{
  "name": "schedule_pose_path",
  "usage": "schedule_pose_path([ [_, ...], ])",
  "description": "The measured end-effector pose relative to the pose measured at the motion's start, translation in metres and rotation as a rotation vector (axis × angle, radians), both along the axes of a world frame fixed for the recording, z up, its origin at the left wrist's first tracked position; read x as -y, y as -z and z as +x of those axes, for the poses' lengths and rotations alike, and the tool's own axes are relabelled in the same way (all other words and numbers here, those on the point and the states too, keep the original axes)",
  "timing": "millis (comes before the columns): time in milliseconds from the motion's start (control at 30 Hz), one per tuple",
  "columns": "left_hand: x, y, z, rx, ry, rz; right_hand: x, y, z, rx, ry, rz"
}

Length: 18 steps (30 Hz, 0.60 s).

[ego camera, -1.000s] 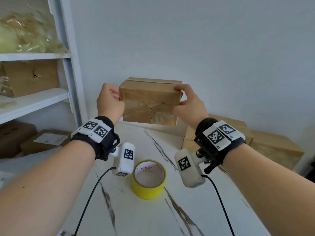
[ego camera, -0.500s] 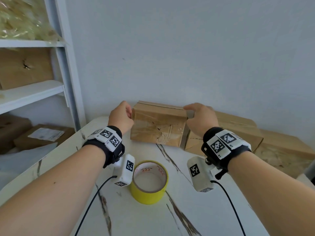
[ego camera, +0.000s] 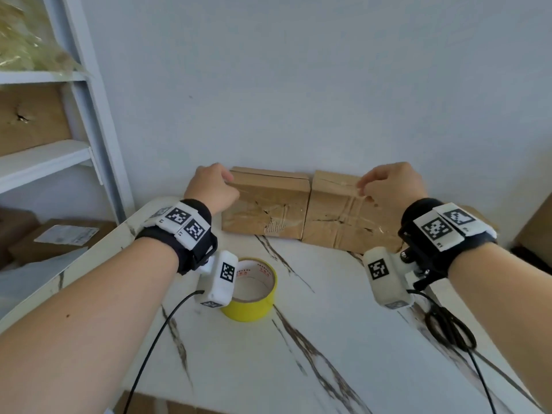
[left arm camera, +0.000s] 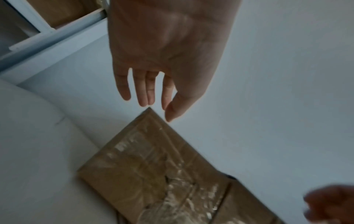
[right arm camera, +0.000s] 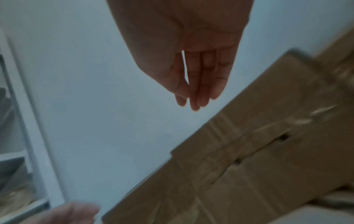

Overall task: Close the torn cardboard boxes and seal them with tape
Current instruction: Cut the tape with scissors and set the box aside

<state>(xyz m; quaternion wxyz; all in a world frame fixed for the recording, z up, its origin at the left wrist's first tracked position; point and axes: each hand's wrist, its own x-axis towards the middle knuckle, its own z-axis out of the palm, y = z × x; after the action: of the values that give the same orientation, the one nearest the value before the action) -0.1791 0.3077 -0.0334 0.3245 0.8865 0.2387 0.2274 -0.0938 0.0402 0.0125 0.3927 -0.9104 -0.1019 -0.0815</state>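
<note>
Blurring right wrist view; scissors [ego camera: 448,327] half hidden behind right hand [ego camera: 391,186].

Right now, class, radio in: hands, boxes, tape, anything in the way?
Left hand open, at left box. Right hand open above right box. Tape roll untouched on table. Nothing blocking it.

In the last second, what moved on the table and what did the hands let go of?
The small torn box came down from mid-air and now sits at the back of the table, against the wall and beside another box. Both hands have released it: the left hand hovers near its left top corner with loose fingers, and the right hand has shifted right, over the other box. The yellow tape roll stayed put.
</note>
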Motion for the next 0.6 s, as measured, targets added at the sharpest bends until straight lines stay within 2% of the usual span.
schedule_pose_path([
  [67, 0.014, -0.008, -0.011, -0.127, 0.035, 0.038, 0.024, 0.000, 0.002, -0.231, -0.025, -0.042],
  [133, 0.026, -0.008, -0.021, -0.419, 0.139, 0.069, 0.046, 0.006, 0.000, -0.467, -0.079, -0.151],
  [200, 0.035, 0.001, -0.032, -0.724, 0.222, 0.074, 0.068, 0.018, -0.003, -0.567, -0.076, -0.283],
  [233, 0.037, 0.007, -0.037, -0.815, 0.246, 0.055, 0.079, 0.023, -0.006, -0.566, -0.057, -0.320],
  [367, 0.056, 0.024, -0.052, -0.853, 0.258, 0.081, 0.114, 0.047, -0.016, -0.468, 0.078, -0.459],
  [500, 0.072, 0.034, -0.054, -0.779, 0.226, 0.130, 0.130, 0.065, -0.030, -0.561, 0.143, -0.585],
  [600, 0.077, 0.041, -0.048, -0.688, 0.192, 0.048, 0.131, 0.080, -0.032, -0.564, 0.141, -0.615],
])
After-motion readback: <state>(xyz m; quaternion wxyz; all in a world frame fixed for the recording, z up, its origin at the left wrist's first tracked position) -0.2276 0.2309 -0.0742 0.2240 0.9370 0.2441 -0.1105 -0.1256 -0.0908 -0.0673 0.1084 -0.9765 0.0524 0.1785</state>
